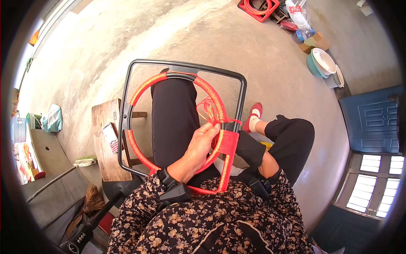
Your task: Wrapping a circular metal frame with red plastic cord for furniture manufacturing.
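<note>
Across my lap rests a black metal frame [189, 63], squarish with rounded corners, with a ring inside it. Red-orange cord [210, 94] is wound round most of the ring, leaving bare black at the top and left. My left hand [199, 143] is closed at the ring's right side, thumb and fingers pinching red cord. A loose tangle of the same cord [206, 111] sticks up above the fingertips. Tight red wrapping [229, 142] forms a flat band between ring and outer frame. My right hand [250, 151], in a black glove, is beside that band; its fingers are hidden.
A wooden stool [103, 137] with a small notebook [111, 136] stands at left. A straw broom [93, 199] leans at lower left. Basins [323, 62], a cardboard box [317, 41] and a red crate [260, 9] line the right wall. A blue door [372, 120] is at far right.
</note>
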Tool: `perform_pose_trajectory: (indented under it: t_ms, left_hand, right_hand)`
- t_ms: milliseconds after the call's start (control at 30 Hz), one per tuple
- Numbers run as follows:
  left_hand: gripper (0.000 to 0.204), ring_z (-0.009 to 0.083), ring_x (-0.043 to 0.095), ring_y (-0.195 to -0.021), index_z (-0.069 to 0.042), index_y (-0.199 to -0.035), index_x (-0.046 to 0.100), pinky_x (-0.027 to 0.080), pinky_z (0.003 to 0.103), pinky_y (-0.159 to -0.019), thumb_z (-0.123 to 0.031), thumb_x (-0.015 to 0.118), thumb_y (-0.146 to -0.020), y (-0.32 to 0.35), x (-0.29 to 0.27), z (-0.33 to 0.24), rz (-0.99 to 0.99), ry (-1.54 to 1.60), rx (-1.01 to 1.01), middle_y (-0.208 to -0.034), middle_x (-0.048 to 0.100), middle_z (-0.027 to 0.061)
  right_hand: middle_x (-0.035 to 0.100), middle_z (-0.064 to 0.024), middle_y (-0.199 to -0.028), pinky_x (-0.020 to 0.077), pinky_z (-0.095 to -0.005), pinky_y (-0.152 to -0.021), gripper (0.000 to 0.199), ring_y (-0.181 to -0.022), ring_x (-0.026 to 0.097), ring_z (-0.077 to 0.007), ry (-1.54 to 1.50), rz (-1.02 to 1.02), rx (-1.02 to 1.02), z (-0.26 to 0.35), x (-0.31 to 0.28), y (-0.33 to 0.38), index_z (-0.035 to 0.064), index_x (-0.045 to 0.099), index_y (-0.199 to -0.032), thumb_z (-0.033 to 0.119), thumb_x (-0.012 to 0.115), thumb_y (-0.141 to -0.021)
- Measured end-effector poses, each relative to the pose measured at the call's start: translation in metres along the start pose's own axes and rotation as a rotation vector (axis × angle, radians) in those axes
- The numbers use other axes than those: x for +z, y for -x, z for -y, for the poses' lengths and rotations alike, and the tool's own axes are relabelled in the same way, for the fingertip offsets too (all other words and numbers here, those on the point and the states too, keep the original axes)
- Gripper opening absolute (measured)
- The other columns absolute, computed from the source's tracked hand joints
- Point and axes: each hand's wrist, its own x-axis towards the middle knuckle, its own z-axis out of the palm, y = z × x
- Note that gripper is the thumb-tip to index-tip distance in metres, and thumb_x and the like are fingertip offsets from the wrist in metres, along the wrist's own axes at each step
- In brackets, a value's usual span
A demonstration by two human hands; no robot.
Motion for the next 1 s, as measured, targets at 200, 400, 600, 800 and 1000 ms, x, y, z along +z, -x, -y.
perform_pose_trajectory:
  t_ms: [200,400,600,800,1000]
  left_hand:
    - [0.025,0.0056,0.054,-0.074,-0.004,-0.089,0.059,0.044,0.024,-0.071,-0.024,0.047,-0.098,0.003,0.003,-0.004,0.032,0.074,0.000,-0.081,0.061,0.0002]
    - [0.017,0.0055,0.059,-0.072,-0.001,-0.091,0.059,0.048,0.021,-0.066,-0.017,0.057,-0.094,0.015,-0.003,-0.007,0.070,-0.061,0.191,-0.082,0.065,0.0035]
    - [0.009,0.0009,0.050,-0.061,-0.006,-0.090,0.058,0.038,0.016,-0.055,-0.014,0.061,-0.091,0.019,-0.001,-0.012,0.061,0.013,0.183,-0.073,0.059,-0.0042]
    - [0.012,0.0094,0.065,-0.076,-0.002,-0.100,0.055,0.052,0.022,-0.068,-0.008,0.060,-0.091,0.015,0.000,-0.008,0.060,0.123,0.225,-0.087,0.068,0.0067]
    - [0.011,0.0108,0.065,-0.078,-0.002,-0.100,0.055,0.053,0.024,-0.071,-0.005,0.058,-0.091,0.013,0.005,-0.008,0.112,0.105,0.183,-0.089,0.067,0.0079]
  right_hand:
    - [0.066,-0.0052,-0.091,0.0500,-0.0272,-0.070,0.030,-0.081,0.061,-0.0108,0.149,-0.086,-0.154,-0.008,0.000,-0.010,0.0014,0.063,-0.106,0.019,0.069,-0.083]
    - [0.062,-0.0114,-0.108,0.0438,-0.0302,-0.089,0.025,-0.099,0.058,-0.0184,0.084,-0.330,-0.485,0.027,-0.032,0.048,-0.0046,0.061,-0.103,0.002,0.062,-0.078]
    - [0.061,-0.0108,-0.109,0.0459,-0.0281,-0.082,0.035,-0.098,0.058,-0.0180,0.588,-1.011,-0.523,0.044,-0.024,0.101,0.0002,0.059,-0.112,0.009,0.064,-0.079]
    - [0.061,-0.0077,-0.101,0.0457,-0.0261,-0.075,0.033,-0.089,0.057,-0.0144,0.326,-0.658,-0.352,0.036,-0.028,0.090,0.0008,0.059,-0.110,0.011,0.065,-0.079]
    - [0.058,0.0012,-0.082,0.0419,-0.0236,-0.061,0.027,-0.069,0.053,-0.0069,0.131,-0.280,-0.003,0.059,0.000,0.055,0.0026,0.060,-0.104,0.014,0.066,-0.080]
